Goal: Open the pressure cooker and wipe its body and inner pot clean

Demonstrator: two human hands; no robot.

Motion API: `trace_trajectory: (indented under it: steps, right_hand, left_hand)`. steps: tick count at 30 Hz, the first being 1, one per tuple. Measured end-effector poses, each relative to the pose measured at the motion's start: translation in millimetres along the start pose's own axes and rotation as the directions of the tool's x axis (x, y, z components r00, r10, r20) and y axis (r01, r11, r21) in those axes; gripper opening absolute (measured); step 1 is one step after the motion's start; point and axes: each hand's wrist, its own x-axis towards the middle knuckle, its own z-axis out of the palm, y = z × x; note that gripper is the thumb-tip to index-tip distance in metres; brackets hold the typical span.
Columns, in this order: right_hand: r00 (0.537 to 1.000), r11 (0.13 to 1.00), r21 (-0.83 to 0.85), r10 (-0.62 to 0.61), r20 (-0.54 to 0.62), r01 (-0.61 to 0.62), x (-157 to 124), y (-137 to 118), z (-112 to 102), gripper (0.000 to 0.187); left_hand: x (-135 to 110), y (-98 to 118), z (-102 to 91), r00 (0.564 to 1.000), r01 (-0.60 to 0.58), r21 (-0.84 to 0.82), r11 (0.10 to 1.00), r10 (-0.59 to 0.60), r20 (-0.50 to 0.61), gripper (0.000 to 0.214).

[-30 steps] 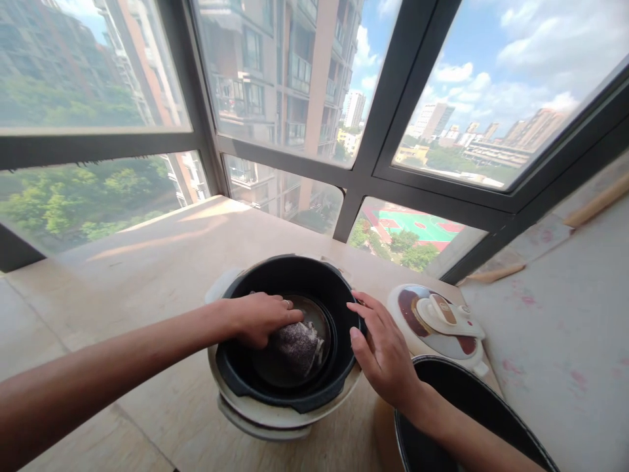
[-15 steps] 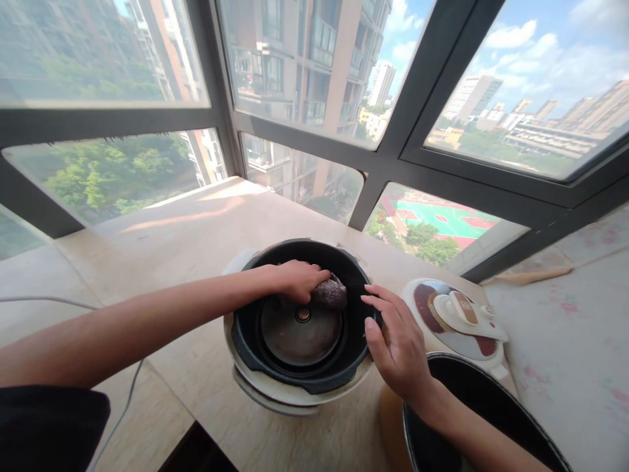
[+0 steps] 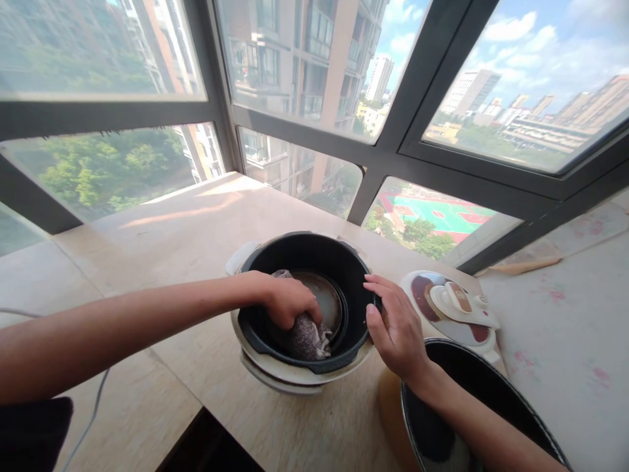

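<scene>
Inside the black-lined body of an electric pressure cooker [image 3: 354, 269], my left hand [image 3: 291, 301] grips a bunched, speckled grey-brown cloth [image 3: 309, 337]. The cloth lies against the near inner bottom, and a bit of it shows behind the hand too. Part of the metal heating plate [image 3: 327, 298] is visible to the right of the hand; the rest is covered. My right hand [image 3: 396, 324] rests at the cooker's right rim, with fingers apart and the thumb toward the rim.
The cooker's lid [image 3: 455, 305] lies to the right by the wall. A large black pot [image 3: 491, 373] stands at the lower right, under my right forearm. A grey cord [image 3: 93, 413] runs along the stone counter [image 3: 162, 242] at left. Windows rise behind.
My left hand has moved the cloth from the far right of the cooker's inside to the near side. The cooker is tilted slightly more toward me. My right hand stays at the rim.
</scene>
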Motion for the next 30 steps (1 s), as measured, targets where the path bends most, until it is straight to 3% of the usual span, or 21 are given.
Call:
trace_trajectory:
  steps: [3, 9, 13, 18, 21, 25, 30]
  right_hand:
    - [1.000, 1.000, -0.003, 0.003, -0.001, -0.003, 0, -1, 0, 0.030]
    - [1.000, 1.000, -0.004, 0.019, -0.022, -0.019, -1, -2, 2, 0.029]
    - [0.999, 1.000, -0.002, 0.026, -0.029, -0.026, -2, -2, 2, 0.029]
    - [0.999, 1.000, 0.000, 0.029, -0.041, -0.029, -2, -3, 2, 0.029]
    - [0.999, 1.000, 0.005, 0.030, -0.043, -0.030, -2, -3, 3, 0.029]
    - [0.998, 0.999, 0.016, 0.031, -0.052, -0.031, -2, -3, 3, 0.029]
    - [0.998, 0.999, 0.022, 0.043, -0.054, -0.042, -1, -5, 3, 0.027]
  left_hand:
    - [-17, -8, 2.9, 0.998, 0.055, -0.065, 0.996, -0.053, 0.035, 0.065]
    - [-23, 5, -4.1, 0.981, 0.192, 0.054, 0.980, -0.193, 0.030, 0.062]
    - [-17, 2, -4.0, 0.956, 0.292, 0.135, 0.947, -0.283, -0.078, 0.060]
    - [0, -15, -2.2, 0.845, 0.501, 0.176, 0.847, -0.434, -0.313, 0.050]
    - [13, -17, -9.6, 0.801, 0.559, 0.137, 0.817, -0.491, -0.342, 0.051]
    - [23, -15, -22.9, 0.828, 0.545, 0.124, 0.829, -0.508, -0.237, 0.057]
    - [29, -16, -25.3, 0.899, 0.422, 0.085, 0.902, -0.405, -0.165, 0.067]
